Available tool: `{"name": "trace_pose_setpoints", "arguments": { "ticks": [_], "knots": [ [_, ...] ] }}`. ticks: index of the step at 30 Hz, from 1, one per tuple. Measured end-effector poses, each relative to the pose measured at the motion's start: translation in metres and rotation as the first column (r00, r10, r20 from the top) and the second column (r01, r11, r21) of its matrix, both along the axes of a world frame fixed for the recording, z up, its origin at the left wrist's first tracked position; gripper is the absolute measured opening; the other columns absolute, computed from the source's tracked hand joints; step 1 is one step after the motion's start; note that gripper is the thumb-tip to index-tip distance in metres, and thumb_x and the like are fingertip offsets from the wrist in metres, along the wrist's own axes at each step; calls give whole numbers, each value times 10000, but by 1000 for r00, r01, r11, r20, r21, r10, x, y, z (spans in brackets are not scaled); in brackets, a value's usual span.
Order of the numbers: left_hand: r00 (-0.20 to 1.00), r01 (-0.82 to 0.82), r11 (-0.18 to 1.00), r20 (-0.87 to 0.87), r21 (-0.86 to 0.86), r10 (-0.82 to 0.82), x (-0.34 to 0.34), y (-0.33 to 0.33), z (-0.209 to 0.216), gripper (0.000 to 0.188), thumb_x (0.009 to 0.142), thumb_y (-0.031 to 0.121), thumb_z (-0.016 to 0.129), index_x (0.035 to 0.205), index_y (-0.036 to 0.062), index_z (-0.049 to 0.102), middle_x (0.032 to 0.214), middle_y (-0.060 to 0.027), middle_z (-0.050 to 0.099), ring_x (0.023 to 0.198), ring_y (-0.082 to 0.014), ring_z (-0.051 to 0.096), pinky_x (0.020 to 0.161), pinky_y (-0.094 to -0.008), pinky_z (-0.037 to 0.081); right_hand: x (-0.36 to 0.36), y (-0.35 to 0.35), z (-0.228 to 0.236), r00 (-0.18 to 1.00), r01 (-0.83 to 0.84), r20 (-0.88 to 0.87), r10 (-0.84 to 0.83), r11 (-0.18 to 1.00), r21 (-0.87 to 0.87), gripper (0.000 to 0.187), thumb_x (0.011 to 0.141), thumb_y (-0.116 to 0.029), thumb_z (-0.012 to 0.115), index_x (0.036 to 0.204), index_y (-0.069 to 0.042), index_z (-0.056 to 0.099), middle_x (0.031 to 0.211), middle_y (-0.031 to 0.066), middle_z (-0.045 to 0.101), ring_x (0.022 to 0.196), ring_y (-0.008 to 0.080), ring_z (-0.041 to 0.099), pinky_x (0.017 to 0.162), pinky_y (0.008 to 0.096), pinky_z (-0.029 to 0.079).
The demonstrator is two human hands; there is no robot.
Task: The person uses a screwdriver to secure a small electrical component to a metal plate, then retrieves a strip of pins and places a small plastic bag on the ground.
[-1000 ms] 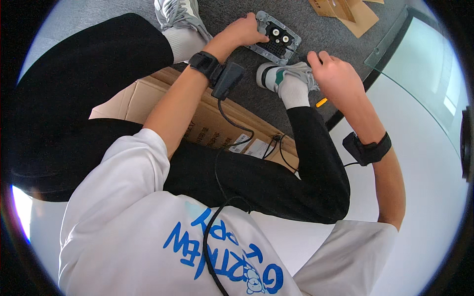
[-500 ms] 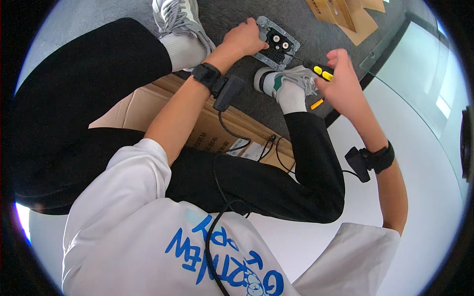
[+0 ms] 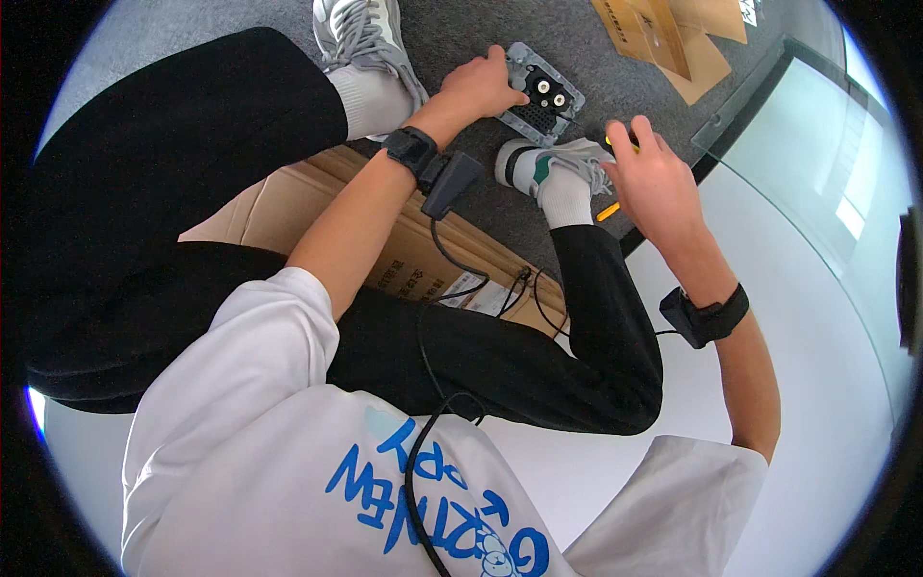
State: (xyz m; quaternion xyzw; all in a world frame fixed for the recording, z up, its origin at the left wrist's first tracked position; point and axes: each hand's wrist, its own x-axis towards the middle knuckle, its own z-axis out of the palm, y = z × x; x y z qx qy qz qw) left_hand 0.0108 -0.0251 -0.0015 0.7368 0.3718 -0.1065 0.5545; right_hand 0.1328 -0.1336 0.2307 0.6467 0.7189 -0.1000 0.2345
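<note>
A rectangular grey metal housing (image 3: 524, 117) with a black inside and two round light-coloured fittings lies tilted on the carpet beside my shoe. My left hand (image 3: 481, 87) grips its left edge, thumb over the black part. My right hand (image 3: 657, 178) is closed round a screwdriver (image 3: 633, 148) with a black and yellow handle. Its thin shaft points toward the housing's lower right side; whether the tip touches cannot be made out. The fingers now hide most of the handle. On the carpet below that hand lies a small yellow stick-like piece (image 3: 608, 211).
My two shoes (image 3: 553, 168) flank the work. A flat brown carton (image 3: 279, 207) lies under my legs, with black cables (image 3: 524, 279) across it. An opened cardboard box (image 3: 639, 38) stands at the far right. Glass panels (image 3: 798, 144) and a white surface border the right side.
My right hand has turned and shifted slightly, its fingers now covering more of the screwdriver handle. My left hand stays on the housing. The view has moved a little.
</note>
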Motion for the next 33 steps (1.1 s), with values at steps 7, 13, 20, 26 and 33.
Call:
{"name": "trace_pose_setpoints", "arguments": {
  "ticks": [7, 13, 20, 26, 33],
  "knots": [
    [999, 35, 999, 18, -10, -35, -1, 0, 1, 818, 765, 406, 813, 1324, -55, 434, 1179, -274, 664, 1087, -425, 662, 903, -504, 546, 8, -9, -4, 990, -124, 19, 140, 928, -352, 325, 823, -75, 644, 1118, -6, 528, 892, 156, 643, 694, 304, 701, 611, 392, 591],
    [995, 93, 991, 29, 96, -96, -3, 0, 19, 769, 778, 348, 807, 1286, -114, 461, 1106, -277, 687, 1008, -417, 692, 857, -481, 570, 18, 0, 0, 994, -101, -82, 78, 939, -329, 284, 820, -77, 639, 1081, 2, 557, 818, 174, 659, 671, 343, 702, 605, 414, 584],
    [996, 80, 989, 33, 126, -85, -3, -4, 17, 666, 792, 338, 814, 1169, -91, 473, 1029, -312, 682, 997, -451, 680, 846, -501, 557, 12, 21, -8, 971, 156, -119, -207, 928, -339, 255, 812, -132, 658, 1006, 33, 646, 860, 221, 703, 766, 407, 704, 696, 459, 586],
    [994, 93, 988, 40, 123, -98, -5, -1, 24, 760, 799, 297, 805, 1303, -135, 436, 1091, -278, 691, 1031, -420, 684, 873, -476, 565, 27, 18, -14, 855, 444, -159, -493, 855, -267, 402, 824, -238, 717, 1147, 0, 704, 913, 276, 704, 852, 419, 703, 839, 451, 564],
    [997, 73, 992, 31, 100, -77, -5, -6, 13, 787, 799, 309, 809, 1308, -148, 422, 1078, -294, 687, 1021, -427, 686, 857, -494, 565, 28, 22, -10, 491, 732, -149, -858, 499, -463, 388, 864, -283, 671, 1096, 24, 718, 987, 283, 703, 959, 429, 684, 912, 448, 535]
  ]
}}
